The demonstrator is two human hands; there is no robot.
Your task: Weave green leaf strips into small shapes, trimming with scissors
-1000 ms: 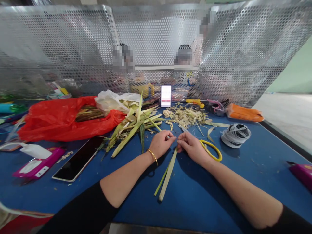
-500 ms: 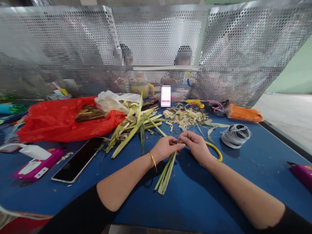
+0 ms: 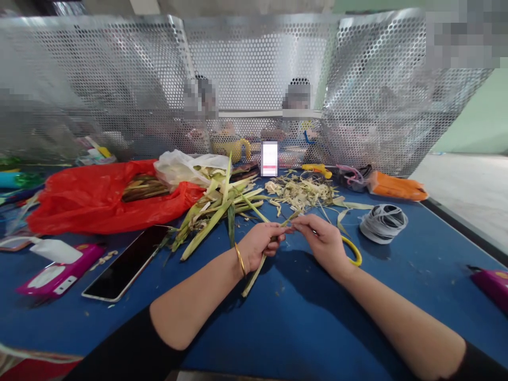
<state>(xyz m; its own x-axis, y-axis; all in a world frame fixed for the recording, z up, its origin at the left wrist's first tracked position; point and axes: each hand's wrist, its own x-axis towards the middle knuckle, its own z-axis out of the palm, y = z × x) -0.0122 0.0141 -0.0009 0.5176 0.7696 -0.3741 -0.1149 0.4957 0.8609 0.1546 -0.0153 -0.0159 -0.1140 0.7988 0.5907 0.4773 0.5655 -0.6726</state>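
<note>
A sheet of perforated metal (image 3: 254,58) stands beyond the hands, with people blurred behind it, and the blue table (image 3: 341,328) lies beneath them. The left hand (image 3: 260,241) is curled closed around a slim bundle of leaf strips (image 3: 252,286), whose tail slants out below that palm toward the wearer while its other end shows just above the knuckles. The right hand (image 3: 321,241) meets it fingertip to fingertip, thumb and fingers closed in a pinch; what sits in that pinch is too fine to tell. A yellow handle of scissors (image 3: 359,256) loops out beside the right wrist, though whether the hand grips them cannot be told. To do this well, the left fist should probably clamp close to the working end so the strips neither fan nor twist, while the right keeps its pinch small and its pull even, since dry leaf likely splits under a jerk. The loose shreds (image 3: 304,190) beyond the fingertips are best kept out of the bundle
</note>
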